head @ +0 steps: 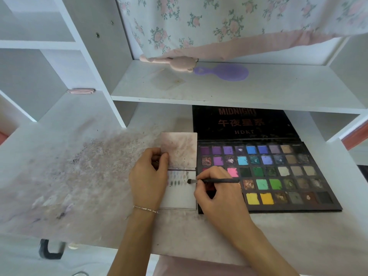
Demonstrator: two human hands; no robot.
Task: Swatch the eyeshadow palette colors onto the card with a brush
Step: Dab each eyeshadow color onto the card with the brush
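A white card lies on the desk just left of the open eyeshadow palette, whose many coloured pans face up. Small grey and pale swatches run across the card's upper part. My right hand pinches a thin black brush, its tip touching the card at the right end of the swatch rows. My left hand grips the lower left corner of a pink-stained upper sheet and rests over the card's left edge.
The palette's black lid stands back under a white shelf. On that shelf lie a purple hairbrush and a pink one. The desk left of the card is smeared with powder. Shelf cubbies rise at the far left.
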